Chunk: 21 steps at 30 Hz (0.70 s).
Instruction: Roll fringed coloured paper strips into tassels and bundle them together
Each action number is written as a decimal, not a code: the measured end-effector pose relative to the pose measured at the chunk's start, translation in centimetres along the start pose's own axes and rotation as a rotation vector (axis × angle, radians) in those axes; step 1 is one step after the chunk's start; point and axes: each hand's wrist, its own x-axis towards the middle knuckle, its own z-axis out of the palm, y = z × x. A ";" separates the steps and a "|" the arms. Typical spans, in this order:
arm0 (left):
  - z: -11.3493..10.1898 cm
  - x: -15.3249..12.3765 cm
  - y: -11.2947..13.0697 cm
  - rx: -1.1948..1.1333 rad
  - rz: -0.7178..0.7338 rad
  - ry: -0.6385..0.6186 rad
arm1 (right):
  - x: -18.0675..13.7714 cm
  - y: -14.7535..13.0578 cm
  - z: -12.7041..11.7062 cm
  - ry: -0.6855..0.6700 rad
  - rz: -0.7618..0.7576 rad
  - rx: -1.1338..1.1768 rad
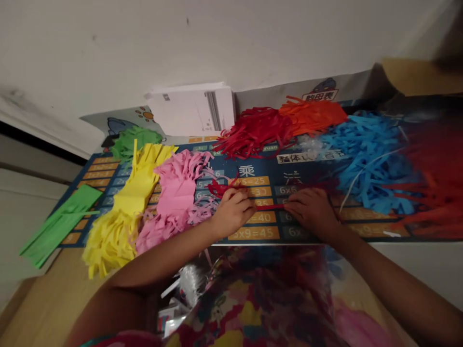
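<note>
A narrow red paper strip point(270, 207) is stretched between my two hands, low over the printed multiplication chart. My left hand point(234, 210) is closed on its left part, and loose red fringe pokes out beyond the fingers. The fingers of my right hand point(311, 212) pinch the other part, with blurred red paper showing behind the knuckles. Left of my left hand lies a pink fringed tissue paper piece point(176, 195), next to a yellow fringed piece point(134, 193). Blue tissue fringe point(372, 159) is heaped to the right of my right hand.
Along the back lie green fringe point(135, 140), dark red fringe point(255, 130) and orange fringe point(314, 115). A white box point(191, 110) leans by the wall. Folded green paper point(61, 224) overhangs the left edge. Blurred red fringe point(434, 188) fills the far right.
</note>
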 end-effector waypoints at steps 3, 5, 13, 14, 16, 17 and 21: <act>0.2 0.0 0.0 -0.108 -0.107 -0.044 | 0.0 0.8 0.4 -0.047 0.094 0.121; 0.5 0.0 -0.2 -0.241 -0.239 -0.067 | 0.0 1.4 0.6 -0.088 0.179 0.211; 0.5 0.2 -0.6 -0.546 -0.483 -0.133 | 0.1 1.6 0.1 -0.190 0.286 0.319; 0.4 0.3 -0.5 -0.538 -0.496 -0.139 | 0.2 1.5 0.1 -0.194 0.291 0.315; 0.2 0.8 -0.4 -0.498 -0.515 -0.168 | 0.3 1.4 0.2 -0.197 0.298 0.302; 0.1 1.1 -0.3 -0.471 -0.519 -0.190 | 0.4 1.4 0.2 -0.197 0.301 0.294; 0.1 1.8 -0.1 -0.359 -0.514 -0.263 | 0.7 0.9 0.3 -0.214 0.309 0.233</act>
